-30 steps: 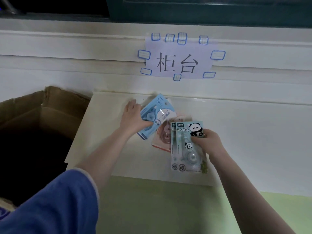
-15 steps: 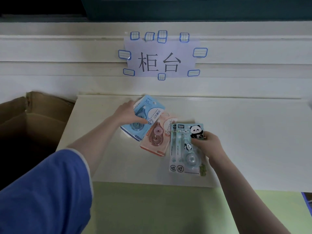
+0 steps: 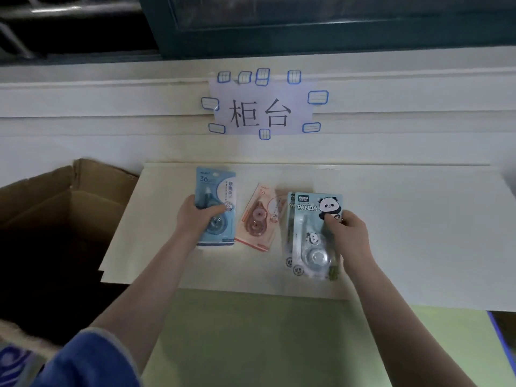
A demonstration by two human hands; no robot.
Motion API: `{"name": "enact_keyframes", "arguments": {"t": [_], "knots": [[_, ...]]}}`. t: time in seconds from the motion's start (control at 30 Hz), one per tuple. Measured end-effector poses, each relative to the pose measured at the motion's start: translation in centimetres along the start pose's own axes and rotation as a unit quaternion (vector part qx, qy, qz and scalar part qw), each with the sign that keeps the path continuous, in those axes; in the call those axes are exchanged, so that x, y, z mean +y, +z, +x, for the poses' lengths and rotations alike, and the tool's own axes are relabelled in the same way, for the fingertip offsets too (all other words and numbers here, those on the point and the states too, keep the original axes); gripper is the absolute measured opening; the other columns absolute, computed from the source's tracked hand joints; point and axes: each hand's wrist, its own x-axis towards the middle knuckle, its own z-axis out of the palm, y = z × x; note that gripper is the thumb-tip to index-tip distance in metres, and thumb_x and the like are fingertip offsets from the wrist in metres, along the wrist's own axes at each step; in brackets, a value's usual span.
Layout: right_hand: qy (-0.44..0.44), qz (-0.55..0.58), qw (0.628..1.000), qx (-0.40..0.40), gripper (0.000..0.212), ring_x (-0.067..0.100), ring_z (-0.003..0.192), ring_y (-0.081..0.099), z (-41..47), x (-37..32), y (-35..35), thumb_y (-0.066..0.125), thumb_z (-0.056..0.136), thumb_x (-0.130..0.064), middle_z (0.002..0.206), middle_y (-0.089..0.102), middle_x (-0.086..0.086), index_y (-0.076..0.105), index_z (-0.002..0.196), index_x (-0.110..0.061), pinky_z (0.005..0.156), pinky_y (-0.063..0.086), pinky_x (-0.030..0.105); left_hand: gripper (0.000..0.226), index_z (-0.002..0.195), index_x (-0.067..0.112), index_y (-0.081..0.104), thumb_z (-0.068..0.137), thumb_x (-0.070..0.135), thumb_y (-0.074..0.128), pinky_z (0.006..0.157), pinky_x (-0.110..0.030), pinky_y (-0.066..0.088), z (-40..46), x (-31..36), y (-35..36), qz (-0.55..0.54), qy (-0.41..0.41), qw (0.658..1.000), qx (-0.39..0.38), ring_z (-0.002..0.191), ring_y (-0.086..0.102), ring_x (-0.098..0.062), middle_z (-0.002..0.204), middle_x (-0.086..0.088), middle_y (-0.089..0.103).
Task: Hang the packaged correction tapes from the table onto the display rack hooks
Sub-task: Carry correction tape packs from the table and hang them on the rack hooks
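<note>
the left hand [image 3: 199, 219] now grips the blue pack [image 3: 216, 202] across its middle, thumb curled over the front and fingers round the left edge; half a second ago it was still sliding that pack off a fanned heap, tilted and overlapping its neighbour; now the pack stands straight and well clear, a gap of bare table [image 3: 418, 233] showing between it and the pink pack [image 3: 258, 219]; the pink pack lies loose and tilted between the two hands, nobody touching it; the right hand [image 3: 349, 236] pinches the panda packs [image 3: 312, 233] at their right edge, thumb on the front near the panda picture; at least two cards are stacked there, the back one peeking out on the left; that grip has not changed over the last second; so the heap has been sorted into separate kinds, and both hands hold stock ready to lift; no rack or hooks are in view, so nothing can be hung without turning away from here; a cardboard box [image 3: 69, 196] sits open beyond the left hand; a paper sign [image 3: 261, 113] is taped to the wall above.
</note>
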Motion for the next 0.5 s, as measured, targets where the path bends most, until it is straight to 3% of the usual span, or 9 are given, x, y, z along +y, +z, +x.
{"name": "enact_keyframes", "arguments": {"t": [0.07,0.13,0.2,0.3,0.4,0.5], "knots": [[-0.016,-0.001,1.0,0.013,0.027,0.02,0.065,0.044,-1.1,-0.2,-0.6,0.059,0.087,-0.014,0.068,0.05,0.019,0.051,0.08,0.011,0.063,0.035,0.032,0.031,0.091,0.012,0.06,0.072,0.018,0.083,0.075,-0.04,0.052,-1.7,-0.5,0.0,-0.026,0.006,1.0,0.001,0.081,0.064,-0.027,0.086,-0.007,0.066],[-0.037,-0.004,0.999,0.037,0.027,0.021,0.06,0.043,-2.6,-0.2,-1.5,0.059,0.085,-0.017,0.067,0.052,0.026,0.047,0.07,0.001,0.061,0.033,0.032,0.03,0.097,0.008,0.063,0.075,0.016,0.081,0.069,-0.035,0.05,-3.8,-0.8,-0.1,-0.04,0.021,0.999,-0.013,0.079,0.065,-0.023,0.09,-0.009,0.068],[-0.049,-0.011,0.996,0.068,0.031,0.021,0.056,0.039,-4.7,-0.1,-2.8,0.059,0.084,-0.021,0.061,0.051,0.021,0.04,0.062,-0.009,0.059,0.032,0.033,0.02,0.091,0.014,0.065,0.077,0.012,0.079,0.063,-0.027,0.047,-6.2,-0.8,0.0,-0.048,0.053,0.997,-0.038,0.073,0.063,-0.017,0.085,-0.005,0.068],[-0.059,-0.027,0.991,0.119,0.039,0.017,0.053,0.03,-8.8,0.5,-4.9,0.057,0.088,-0.016,0.054,0.035,-0.001,0.032,0.06,-0.016,0.053,0.024,0.03,0.021,0.092,0.021,0.066,0.079,0.006,0.075,0.057,-0.013,0.046,-9.8,-0.7,0.5,-0.069,0.098,0.988,-0.093,0.066,0.065,-0.003,0.081,0.005,0.069],[-0.066,-0.044,0.98,0.184,0.037,0.015,0.053,0.03,-13.9,1.9,-6.9,0.056,0.09,-0.017,0.056,0.035,-0.003,0.033,0.06,-0.017,0.051,0.024,0.031,0.028,0.105,0.017,0.065,0.08,0.006,0.074,0.055,-0.005,0.043,-13.8,-0.9,1.0,-0.091,0.119,0.978,-0.147,0.067,0.062,0.004,0.085,0.007,0.068],[-0.054,-0.039,0.967,0.245,0.039,0.014,0.053,0.03,-19.6,4.3,-8.9,0.057,0.089,-0.016,0.055,0.034,-0.004,0.031,0.059,-0.018,0.053,0.024,0.032,0.025,0.099,0.016,0.064,0.08,0.002,0.073,0.054,-0.004,0.042,-17.7,-1.5,2.0,-0.085,0.141,0.965,-0.205,0.061,0.059,0.006,0.081,0.007,0.066]]}}
